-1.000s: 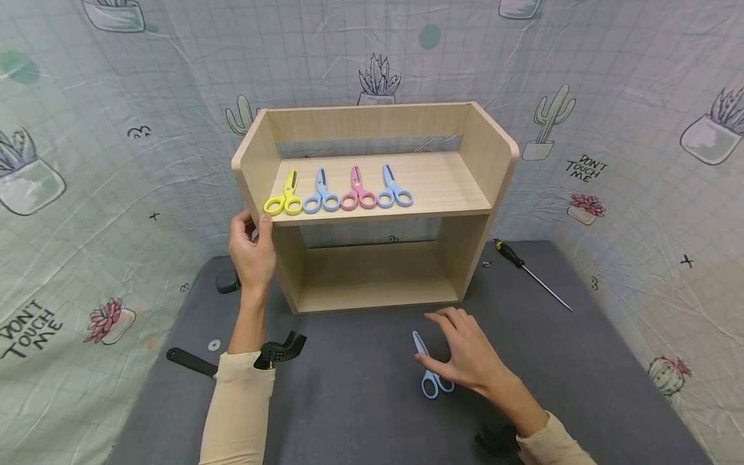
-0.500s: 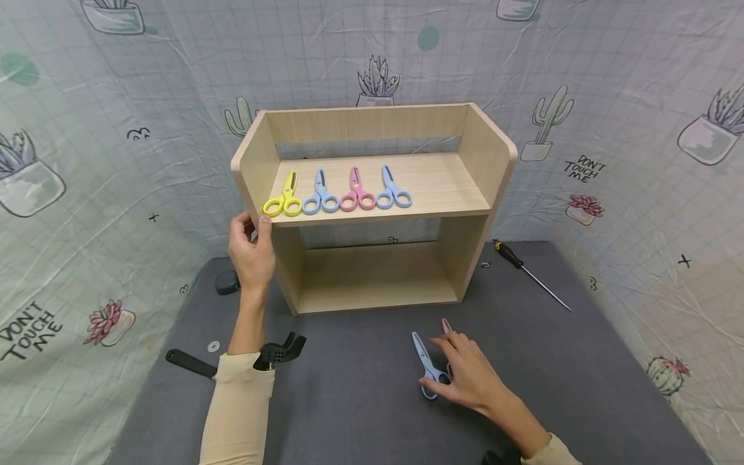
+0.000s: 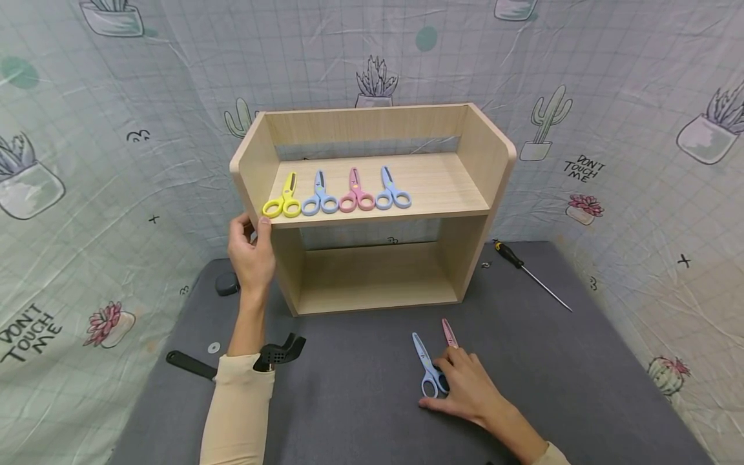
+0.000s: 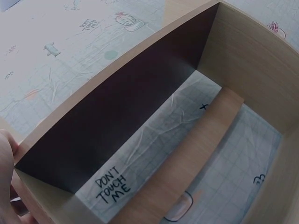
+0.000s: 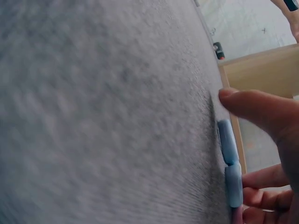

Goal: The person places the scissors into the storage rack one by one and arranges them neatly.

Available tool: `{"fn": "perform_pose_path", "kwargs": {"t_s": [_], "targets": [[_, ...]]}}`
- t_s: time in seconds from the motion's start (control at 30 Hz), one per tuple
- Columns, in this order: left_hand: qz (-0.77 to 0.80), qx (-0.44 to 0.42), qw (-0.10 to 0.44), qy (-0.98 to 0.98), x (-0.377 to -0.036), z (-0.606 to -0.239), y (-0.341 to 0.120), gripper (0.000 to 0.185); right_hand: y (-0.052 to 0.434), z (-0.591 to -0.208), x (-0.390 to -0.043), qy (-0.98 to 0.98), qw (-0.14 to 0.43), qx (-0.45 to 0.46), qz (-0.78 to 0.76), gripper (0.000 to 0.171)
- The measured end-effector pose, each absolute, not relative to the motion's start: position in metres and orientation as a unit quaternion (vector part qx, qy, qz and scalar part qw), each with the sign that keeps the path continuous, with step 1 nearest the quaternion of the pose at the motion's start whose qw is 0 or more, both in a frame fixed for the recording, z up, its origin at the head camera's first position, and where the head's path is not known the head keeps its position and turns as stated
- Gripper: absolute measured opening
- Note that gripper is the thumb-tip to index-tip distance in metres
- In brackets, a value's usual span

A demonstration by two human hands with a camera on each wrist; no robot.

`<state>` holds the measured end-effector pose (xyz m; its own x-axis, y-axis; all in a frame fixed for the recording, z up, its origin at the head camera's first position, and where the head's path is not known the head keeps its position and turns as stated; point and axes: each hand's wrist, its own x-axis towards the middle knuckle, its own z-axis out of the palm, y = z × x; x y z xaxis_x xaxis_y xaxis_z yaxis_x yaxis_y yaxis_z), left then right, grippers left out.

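My left hand (image 3: 251, 255) grips the left side panel of a two-tier wooden shelf (image 3: 491, 161), its thumb at the upper board's front corner. On that board lie yellow scissors (image 3: 287, 194), blue scissors (image 3: 320, 188), pink scissors (image 3: 355, 186) and more blue scissors (image 3: 389, 186), side by side with blades pointing back. My right hand (image 3: 467, 387) is low over the table at another pair of blue scissors (image 3: 426, 358), thumb and fingers spread on either side of the handles. In the right wrist view the thumb (image 5: 259, 107) stands apart from the blue handle (image 5: 229, 142). Pink scissors (image 3: 449, 332) are partly hidden under this hand.
A screwdriver (image 3: 511, 255) lies right of the shelf, near a small metal piece (image 3: 485, 265). To the left are a rounded black object (image 3: 227, 283), a pale disc (image 3: 214, 347) and a black handle (image 3: 190, 363) partly behind the left sleeve. Printed cloth (image 3: 174, 161) surrounds the table.
My right hand has moved down and back toward the body, its fingers lowering to the blue scissors' handles. The pink blades beside them have come into view. The left hand stays on the shelf.
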<state>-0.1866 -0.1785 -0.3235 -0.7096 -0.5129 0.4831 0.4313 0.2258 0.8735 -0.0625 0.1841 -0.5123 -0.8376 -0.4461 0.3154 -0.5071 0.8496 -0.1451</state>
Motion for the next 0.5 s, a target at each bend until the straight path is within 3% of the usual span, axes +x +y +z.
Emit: {"fn": "perform_pose_path", "kwargs": {"t_s": [0.5], "targets": [[-0.615, 0.035, 0.382, -0.689, -0.2, -0.337, -0.187, 0.038, 0.181, -0.512, -0.06, -0.956, 0.136, 0.25, 0.075, 0.067]]}}
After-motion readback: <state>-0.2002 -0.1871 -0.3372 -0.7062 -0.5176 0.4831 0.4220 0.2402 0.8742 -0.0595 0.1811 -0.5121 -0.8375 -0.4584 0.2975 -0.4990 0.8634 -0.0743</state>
